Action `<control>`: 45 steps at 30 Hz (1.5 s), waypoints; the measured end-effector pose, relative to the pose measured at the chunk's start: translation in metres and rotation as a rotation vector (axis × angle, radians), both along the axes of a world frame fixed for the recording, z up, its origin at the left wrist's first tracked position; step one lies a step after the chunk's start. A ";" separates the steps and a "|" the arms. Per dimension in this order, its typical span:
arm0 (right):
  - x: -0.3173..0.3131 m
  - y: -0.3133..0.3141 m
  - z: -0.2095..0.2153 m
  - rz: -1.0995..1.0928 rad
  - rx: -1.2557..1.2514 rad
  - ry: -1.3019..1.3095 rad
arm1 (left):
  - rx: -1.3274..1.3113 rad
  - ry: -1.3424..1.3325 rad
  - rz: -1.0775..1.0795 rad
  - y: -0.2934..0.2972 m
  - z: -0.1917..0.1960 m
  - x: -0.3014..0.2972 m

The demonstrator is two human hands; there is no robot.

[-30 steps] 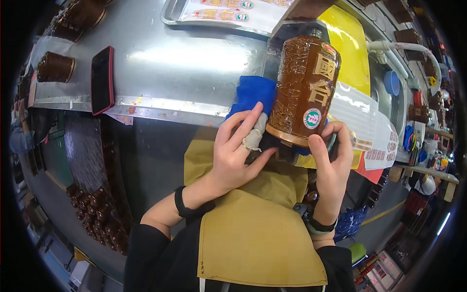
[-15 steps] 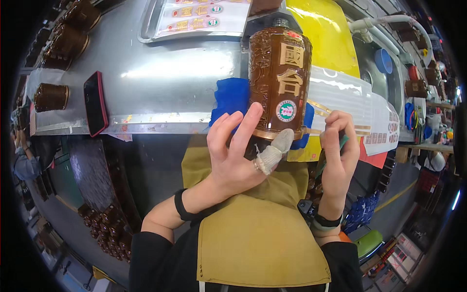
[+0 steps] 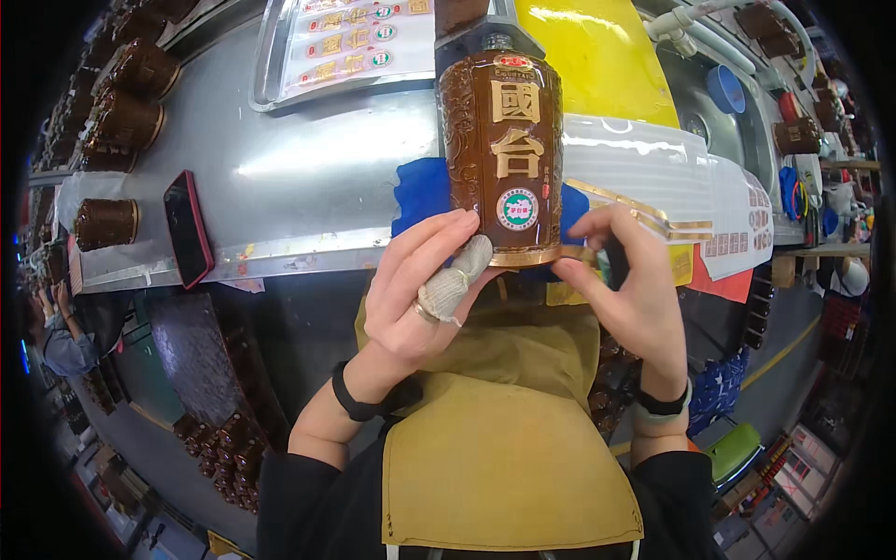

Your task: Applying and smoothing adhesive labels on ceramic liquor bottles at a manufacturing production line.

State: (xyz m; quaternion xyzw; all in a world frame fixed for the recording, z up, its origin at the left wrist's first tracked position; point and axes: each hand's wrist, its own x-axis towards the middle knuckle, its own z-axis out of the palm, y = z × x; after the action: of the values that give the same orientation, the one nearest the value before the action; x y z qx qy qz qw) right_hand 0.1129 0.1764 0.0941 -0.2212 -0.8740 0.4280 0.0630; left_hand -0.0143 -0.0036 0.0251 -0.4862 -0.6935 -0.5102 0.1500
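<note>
Brown bottle [image 3: 501,154] upright, base clamped between left hand [image 3: 415,294], right hand [image 3: 630,294] grip

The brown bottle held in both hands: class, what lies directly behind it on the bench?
Behind the brown bottle a blue cloth shows on both sides, lying on the metal bench. The cloth's middle is covered by the bottle, so nothing there can be seen.

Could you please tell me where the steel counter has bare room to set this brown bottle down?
Bare steel counter lies between the phone, tray and blue cloth. The far-left edge is crowded with brown bottles.
</note>
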 end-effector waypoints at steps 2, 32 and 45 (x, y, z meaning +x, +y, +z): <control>-0.001 0.005 0.011 -0.007 0.031 0.019 | 0.036 0.001 0.015 0.001 -0.004 -0.001; -0.008 0.018 0.007 0.045 -0.173 -0.018 | -0.013 0.176 0.226 0.010 -0.009 0.021; -0.012 0.014 0.017 0.108 -0.117 0.013 | 0.117 -0.112 0.108 0.007 -0.013 0.008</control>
State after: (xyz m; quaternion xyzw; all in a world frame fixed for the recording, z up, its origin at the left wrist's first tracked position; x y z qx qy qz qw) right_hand 0.1013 0.1900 0.1112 -0.1744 -0.8578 0.4824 0.0323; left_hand -0.0061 0.0032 0.0117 -0.4092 -0.6950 -0.5673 0.1665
